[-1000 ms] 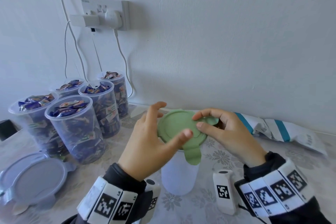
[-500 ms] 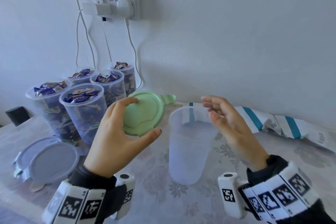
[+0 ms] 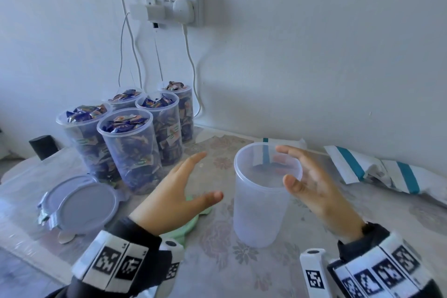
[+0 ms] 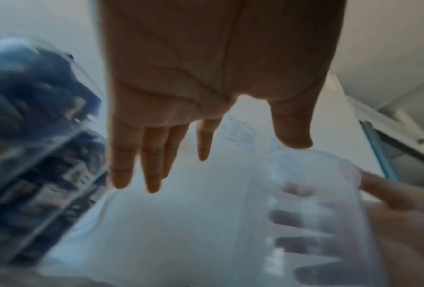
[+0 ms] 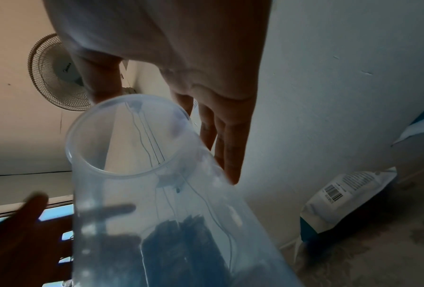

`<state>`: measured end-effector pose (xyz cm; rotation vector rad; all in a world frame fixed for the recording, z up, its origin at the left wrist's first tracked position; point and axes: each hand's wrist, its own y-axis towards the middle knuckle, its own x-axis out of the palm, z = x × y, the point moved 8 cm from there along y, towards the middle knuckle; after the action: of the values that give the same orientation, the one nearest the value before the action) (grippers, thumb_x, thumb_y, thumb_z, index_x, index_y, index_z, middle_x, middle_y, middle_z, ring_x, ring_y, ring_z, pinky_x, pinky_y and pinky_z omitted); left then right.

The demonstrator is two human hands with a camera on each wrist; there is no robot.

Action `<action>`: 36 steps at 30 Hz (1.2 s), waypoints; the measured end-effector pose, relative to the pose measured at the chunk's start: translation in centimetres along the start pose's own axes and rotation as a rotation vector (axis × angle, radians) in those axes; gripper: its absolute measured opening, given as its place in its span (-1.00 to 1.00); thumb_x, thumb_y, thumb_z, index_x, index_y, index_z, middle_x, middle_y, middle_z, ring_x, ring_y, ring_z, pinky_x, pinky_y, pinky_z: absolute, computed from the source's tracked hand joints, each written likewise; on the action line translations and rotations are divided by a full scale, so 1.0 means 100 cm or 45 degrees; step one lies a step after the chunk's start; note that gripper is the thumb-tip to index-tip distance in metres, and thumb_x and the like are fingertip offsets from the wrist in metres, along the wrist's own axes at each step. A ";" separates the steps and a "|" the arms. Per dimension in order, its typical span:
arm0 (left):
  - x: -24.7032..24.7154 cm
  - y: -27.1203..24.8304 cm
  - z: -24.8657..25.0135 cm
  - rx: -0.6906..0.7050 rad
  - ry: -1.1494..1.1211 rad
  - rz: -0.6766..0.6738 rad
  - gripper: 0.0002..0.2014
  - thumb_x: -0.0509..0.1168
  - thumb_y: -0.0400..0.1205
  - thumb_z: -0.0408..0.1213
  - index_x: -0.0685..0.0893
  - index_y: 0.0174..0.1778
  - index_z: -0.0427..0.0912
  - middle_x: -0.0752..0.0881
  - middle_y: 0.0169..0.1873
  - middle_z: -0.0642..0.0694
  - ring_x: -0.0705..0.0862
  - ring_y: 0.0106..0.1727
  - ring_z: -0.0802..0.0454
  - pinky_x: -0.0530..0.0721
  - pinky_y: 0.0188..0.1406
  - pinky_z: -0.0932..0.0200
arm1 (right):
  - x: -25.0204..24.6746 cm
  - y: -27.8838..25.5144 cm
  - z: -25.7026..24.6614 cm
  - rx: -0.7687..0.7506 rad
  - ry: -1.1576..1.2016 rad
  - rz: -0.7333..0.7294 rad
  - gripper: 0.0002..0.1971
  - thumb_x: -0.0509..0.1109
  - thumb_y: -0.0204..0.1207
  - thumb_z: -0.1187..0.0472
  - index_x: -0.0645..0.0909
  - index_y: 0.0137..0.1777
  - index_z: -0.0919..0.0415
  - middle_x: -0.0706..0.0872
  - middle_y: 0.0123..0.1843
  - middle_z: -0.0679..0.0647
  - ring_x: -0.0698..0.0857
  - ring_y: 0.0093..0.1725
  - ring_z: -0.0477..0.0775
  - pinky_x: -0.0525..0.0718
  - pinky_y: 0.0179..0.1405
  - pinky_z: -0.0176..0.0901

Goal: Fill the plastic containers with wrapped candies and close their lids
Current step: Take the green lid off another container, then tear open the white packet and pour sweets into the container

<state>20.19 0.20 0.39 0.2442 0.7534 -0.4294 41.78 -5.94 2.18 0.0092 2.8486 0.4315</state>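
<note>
An empty translucent container (image 3: 262,203) stands upright and lidless on the table. Its green lid (image 3: 193,224) lies flat on the table to the left, mostly hidden under my left hand (image 3: 191,184). That hand hovers over the lid with straight, spread fingers and holds nothing. My right hand (image 3: 302,172) is open beside the container's right rim, thumb in front and fingers behind. The right wrist view shows its straight fingers (image 5: 230,147) alongside the container (image 5: 137,174). Several open containers (image 3: 125,143) full of wrapped candies stand at the back left.
A grey lid (image 3: 79,203) lies on the table's left side near the edge. White and teal candy bags (image 3: 362,164) lie along the wall on the right. Cables hang from a wall socket (image 3: 174,5) behind the filled containers. A small black object (image 3: 43,145) stands at far left.
My left hand lifted the green lid off the container, carried it left and down to the table and let go. My right hand left the lid and now sits by the rim.
</note>
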 end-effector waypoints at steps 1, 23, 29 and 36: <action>0.003 0.001 0.011 0.064 -0.157 0.013 0.00 0.15 0.06 0.66 0.13 0.45 0.42 0.32 0.42 0.27 0.37 0.41 0.37 0.33 0.29 0.43 | 0.001 0.001 0.001 0.001 0.006 -0.005 -0.36 0.39 0.23 -0.47 0.48 0.32 -0.31 0.62 0.32 -0.26 0.59 0.36 -0.11 0.58 0.33 -0.01; 0.008 0.019 0.028 0.122 -0.756 0.239 -0.24 0.43 0.23 0.17 0.41 0.39 0.20 0.59 0.32 0.15 0.56 0.32 0.32 0.53 0.39 0.05 | -0.016 0.125 0.117 0.283 -1.077 -0.254 -0.44 0.40 0.51 0.08 0.36 0.49 -0.17 0.49 0.47 0.02 0.48 0.43 0.13 0.47 0.37 0.03; 0.009 0.019 0.027 0.126 -0.751 0.229 -0.26 0.44 0.26 0.20 0.39 0.40 0.28 0.57 0.36 0.16 0.52 0.40 0.22 0.47 0.44 -0.13 | -0.010 0.138 0.139 0.243 -1.743 -0.488 -0.66 0.31 0.56 0.03 0.57 0.34 -0.07 0.50 0.42 0.13 0.46 0.36 0.26 0.39 0.31 0.06; -0.008 0.005 0.043 0.215 -0.295 0.490 -0.26 0.26 0.31 0.29 0.33 0.45 0.25 0.46 0.38 0.31 0.38 0.43 0.36 0.30 0.36 0.48 | -0.024 0.137 0.095 0.100 -1.712 -0.137 -0.76 0.13 0.66 0.24 0.59 0.17 0.22 0.73 0.03 0.21 0.68 -0.07 0.25 0.54 -0.22 -0.11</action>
<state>22.53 -0.70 3.99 0.4797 0.4287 -0.1504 46.08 9.76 -1.94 0.1127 1.5252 0.1585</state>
